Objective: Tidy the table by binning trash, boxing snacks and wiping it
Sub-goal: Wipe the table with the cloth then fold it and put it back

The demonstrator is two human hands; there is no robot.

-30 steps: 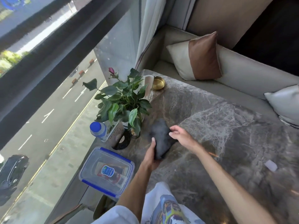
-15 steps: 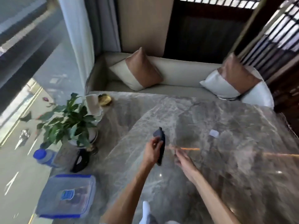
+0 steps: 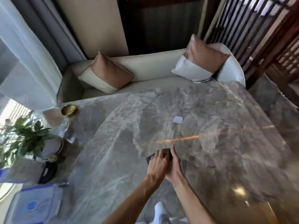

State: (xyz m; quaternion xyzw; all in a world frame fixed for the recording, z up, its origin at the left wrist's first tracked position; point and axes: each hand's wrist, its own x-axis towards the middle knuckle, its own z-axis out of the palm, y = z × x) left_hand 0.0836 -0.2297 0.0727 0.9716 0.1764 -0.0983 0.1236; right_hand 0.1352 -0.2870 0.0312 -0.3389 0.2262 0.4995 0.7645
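Note:
A dark grey cloth (image 3: 166, 153) lies on the grey marble table (image 3: 226, 151) near its middle, mostly covered by my hands. My left hand (image 3: 157, 165) lies on top of the cloth with its fingers spread over it. My right hand (image 3: 174, 165) is beside it, touching the cloth's right edge with straight fingers. A small white scrap (image 3: 177, 119) lies on the table beyond the hands. A clear snack box with a blue-rimmed lid (image 3: 34, 206) stands at the near left corner.
A potted plant (image 3: 24, 139), a black object (image 3: 47, 172) and a small brass dish (image 3: 69, 110) stand along the table's left side. A cream sofa (image 3: 145, 67) with two cushions runs behind the table. A slatted wooden screen (image 3: 252, 29) rises at the right.
The cloth went from held upright in my left hand to lying flat on the table under both hands. The view swung right, away from the window.

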